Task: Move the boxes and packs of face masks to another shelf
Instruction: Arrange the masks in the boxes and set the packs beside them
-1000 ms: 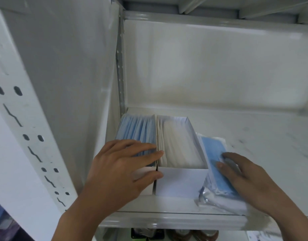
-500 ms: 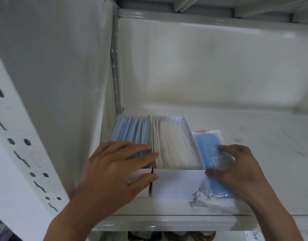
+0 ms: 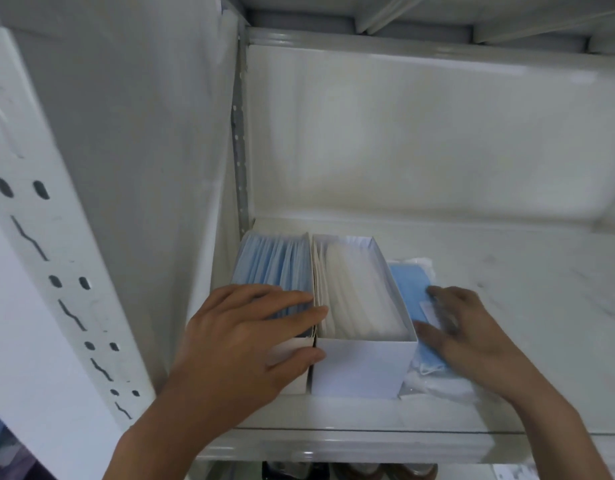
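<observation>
Blue masks fill the open-topped box (image 3: 275,271) that the left hand (image 3: 243,344) holds: its fingers lie curved over the top edge of the masks and its thumb presses the white front face, so the box is clasped from above and in front. The right hand (image 3: 469,337) rests on the plastic-wrapped pack of blue masks (image 3: 417,306), fingers bent over the wrap and the thumb near the edge closest to the middle box; whether it has truly pinched the pack or only presses it flat cannot be told.

Between the two hands stands the box of white masks (image 3: 361,306), touching the blue box on one side and the pack on the other. All three sit at the left end of the white shelf (image 3: 507,289), the blue box just beside the side wall (image 3: 143,168).

The risks appear to lie in the lift. Neither box has a lid, so tipping the blue one as it comes out could spill loose masks. The grasp reaches only its front end, and the thin card may buckle or sag. The slick wrap could slide out from under the right hand. Dragging either item sideways would probably nudge the white box toward the shelf's front lip.
</observation>
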